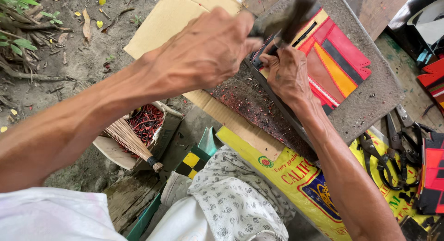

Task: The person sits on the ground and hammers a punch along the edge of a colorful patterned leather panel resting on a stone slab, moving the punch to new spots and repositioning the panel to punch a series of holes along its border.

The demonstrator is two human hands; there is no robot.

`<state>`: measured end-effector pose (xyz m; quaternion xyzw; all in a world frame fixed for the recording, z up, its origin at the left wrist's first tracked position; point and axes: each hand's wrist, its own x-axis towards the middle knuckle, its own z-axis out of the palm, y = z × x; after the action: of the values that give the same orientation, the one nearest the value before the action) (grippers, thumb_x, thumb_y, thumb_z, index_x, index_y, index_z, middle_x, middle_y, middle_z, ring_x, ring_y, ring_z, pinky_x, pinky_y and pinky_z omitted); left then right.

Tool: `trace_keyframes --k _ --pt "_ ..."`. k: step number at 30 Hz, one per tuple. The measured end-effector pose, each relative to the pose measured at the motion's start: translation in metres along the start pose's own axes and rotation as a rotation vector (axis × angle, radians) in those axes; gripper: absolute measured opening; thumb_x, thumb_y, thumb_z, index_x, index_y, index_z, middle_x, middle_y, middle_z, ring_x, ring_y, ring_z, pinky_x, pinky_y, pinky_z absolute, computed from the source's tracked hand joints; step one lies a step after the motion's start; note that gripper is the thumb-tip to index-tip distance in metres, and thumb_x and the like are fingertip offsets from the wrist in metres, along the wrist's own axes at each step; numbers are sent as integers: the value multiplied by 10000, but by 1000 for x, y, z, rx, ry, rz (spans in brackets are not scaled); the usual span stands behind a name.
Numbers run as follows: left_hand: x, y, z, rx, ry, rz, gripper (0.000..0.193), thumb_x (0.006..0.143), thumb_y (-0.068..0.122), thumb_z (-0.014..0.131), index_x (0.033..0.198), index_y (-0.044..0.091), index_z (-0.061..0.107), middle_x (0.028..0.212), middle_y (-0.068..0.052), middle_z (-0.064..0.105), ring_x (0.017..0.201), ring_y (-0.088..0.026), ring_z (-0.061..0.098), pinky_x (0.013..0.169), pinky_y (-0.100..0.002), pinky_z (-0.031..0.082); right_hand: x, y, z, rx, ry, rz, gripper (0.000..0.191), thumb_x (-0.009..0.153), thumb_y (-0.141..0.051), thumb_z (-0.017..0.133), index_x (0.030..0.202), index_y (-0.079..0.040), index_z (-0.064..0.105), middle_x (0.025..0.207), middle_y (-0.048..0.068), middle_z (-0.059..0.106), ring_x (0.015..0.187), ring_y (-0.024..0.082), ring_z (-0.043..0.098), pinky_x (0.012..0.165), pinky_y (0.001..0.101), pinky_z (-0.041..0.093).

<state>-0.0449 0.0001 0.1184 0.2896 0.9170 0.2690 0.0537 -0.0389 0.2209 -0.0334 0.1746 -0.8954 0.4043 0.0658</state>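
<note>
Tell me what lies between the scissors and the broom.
In the head view, the yellow printed sack and patterned cloth lie between the scissors and broom.

This is an outdoor craft workshop, probably for leather or vinyl goods, set up on bare ground. Sandy soil (88, 51) with dry leaves and roots lies beside the counter (370, 97), a rough grey slab speckled with red scraps. Scissors and pliers (400, 148) lie on a yellow printed sack (296, 176) spread as a cover. Flattened cardboard (171, 18) lies under the slab, and a box of red offcuts (148, 123) with a small broom (132, 143) sits below. Stitched red, orange and black pieces (335, 60) lie about.
</note>
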Motion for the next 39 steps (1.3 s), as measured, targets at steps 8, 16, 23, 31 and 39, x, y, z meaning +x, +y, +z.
trace_keyframes --k 8,16,23,31,39 --pt "8 -2 1 -48 334 381 322 1107 213 628 1028 -97 598 832 -307 642 713 -464 643 635 -520 509 -1 -6 -1 93 50 -37 54 994 2 649 945 20 632 753 180 643 692 272 678 639 367 514" --pt "5 -10 3 145 -111 -16 420 1042 340 610 968 -72 580 705 -298 630 653 -483 657 567 -551 509 3 -17 -2 61 70 -23 19 941 12 654 937 25 640 763 221 614 678 337 665 630 418 496" --pt "15 15 -21 168 -105 -18 412 1035 342 616 980 -66 613 714 -285 650 655 -462 670 609 -544 508 7 -30 -7 -30 79 3 103 954 -48 711 910 4 634 782 202 634 705 362 662 608 438 484" --pt "13 24 -20 -120 90 106 349 1113 252 508 1243 -72 512 749 -233 644 624 -365 658 553 -489 497 4 -27 -5 61 43 67 75 980 -35 667 936 -6 614 776 151 644 679 250 671 596 396 502" --pt "-8 -28 17 -12 -114 -85 394 1061 306 528 941 -69 535 614 -223 615 506 -348 642 467 -484 506 3 -22 -2 15 62 15 45 960 25 603 984 -7 623 785 177 640 707 305 681 627 408 514"
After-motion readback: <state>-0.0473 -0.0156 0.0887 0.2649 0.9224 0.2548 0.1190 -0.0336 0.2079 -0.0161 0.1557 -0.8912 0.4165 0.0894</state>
